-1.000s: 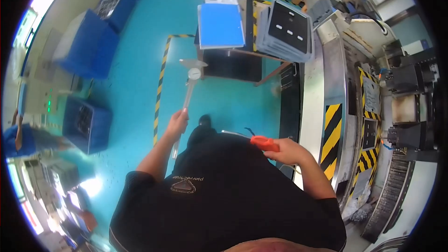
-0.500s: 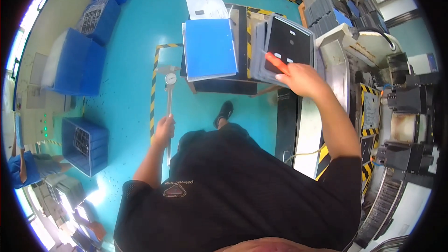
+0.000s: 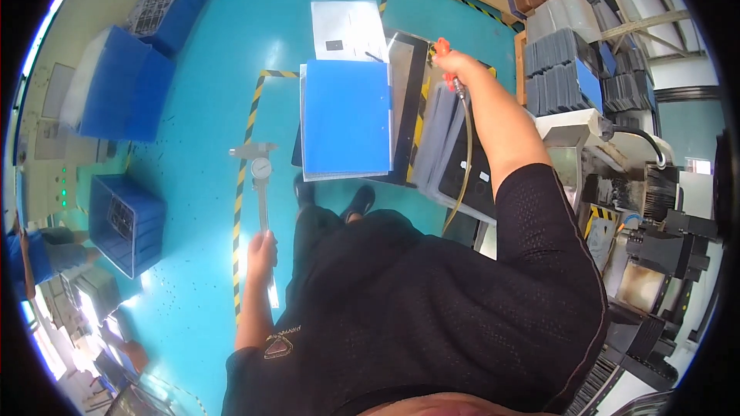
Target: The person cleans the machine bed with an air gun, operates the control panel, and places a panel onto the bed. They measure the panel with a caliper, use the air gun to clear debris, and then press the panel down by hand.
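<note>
My left hand [image 3: 260,253] is closed around the beam of a dial caliper [image 3: 262,169], held upright over the floor with its jaws at the far end. My right hand [image 3: 456,65] reaches out over the table [image 3: 404,69] and grips an orange-red air blow gun [image 3: 442,48]. From the gun a yellowish hose [image 3: 468,139] hangs down across a black panel [image 3: 474,173] lying among clear plastic sheets. To the left of these, a blue folder [image 3: 347,119] lies on the table, with a printed paper sheet [image 3: 347,23] beyond it.
Blue crates [image 3: 127,223] stand along the left. Stacks of grey sheets [image 3: 559,69] fill a rack at the far right, and a machine [image 3: 640,254] stands nearby at my right. Yellow-black tape [image 3: 247,162] marks the floor. Another person is at the left edge.
My right hand has moved forward and left, away from the black panel, with the air gun; its hose now shows. My left hand and the caliper sit slightly lower and further left.
</note>
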`<state>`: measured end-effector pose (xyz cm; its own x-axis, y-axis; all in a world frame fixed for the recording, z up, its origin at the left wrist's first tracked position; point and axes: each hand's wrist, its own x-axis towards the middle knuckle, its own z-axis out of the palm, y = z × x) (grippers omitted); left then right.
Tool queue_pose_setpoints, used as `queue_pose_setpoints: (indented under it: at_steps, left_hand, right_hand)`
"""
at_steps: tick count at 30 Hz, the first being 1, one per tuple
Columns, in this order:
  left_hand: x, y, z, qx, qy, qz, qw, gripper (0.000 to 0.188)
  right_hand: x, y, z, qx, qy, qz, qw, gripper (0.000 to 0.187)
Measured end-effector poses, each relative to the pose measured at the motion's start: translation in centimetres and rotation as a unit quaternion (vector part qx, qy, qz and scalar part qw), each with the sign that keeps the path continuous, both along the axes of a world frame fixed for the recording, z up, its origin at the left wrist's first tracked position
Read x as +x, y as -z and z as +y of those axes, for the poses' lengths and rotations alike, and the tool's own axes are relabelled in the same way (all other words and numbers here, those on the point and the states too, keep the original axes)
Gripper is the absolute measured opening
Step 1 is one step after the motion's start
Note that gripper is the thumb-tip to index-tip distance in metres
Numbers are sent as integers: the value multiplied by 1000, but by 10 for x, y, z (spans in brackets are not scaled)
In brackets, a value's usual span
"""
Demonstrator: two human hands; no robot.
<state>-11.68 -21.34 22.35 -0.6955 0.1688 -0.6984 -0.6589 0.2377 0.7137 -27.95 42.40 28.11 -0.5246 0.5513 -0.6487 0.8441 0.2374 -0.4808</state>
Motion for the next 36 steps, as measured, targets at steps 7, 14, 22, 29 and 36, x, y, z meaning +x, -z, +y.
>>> queue_pose_setpoints:
  at_steps: [7, 14, 22, 29, 36]
  left_hand:
    - [-108, 11, 18, 43, 75, -20, 996, 31]
    - [-253, 21, 51, 51, 282, 25, 958, 32]
    - [-312, 32, 49, 38, 319, 6, 947, 36]
    - [-319, 28, 65, 40, 352, -8, 935, 38]
    - [-312, 8, 143, 109, 368, -40, 923, 36]
  right_hand:
    - [16, 61, -65, 39, 76, 33, 996, 38]
    - [50, 126, -34, 254, 272, 64, 926, 51]
    - [-1, 54, -111, 261, 362, 30, 894, 62]
    - [6, 72, -123, 146, 254, 26, 956, 56]
    - [46, 29, -165, 279, 124, -64, 950, 52]
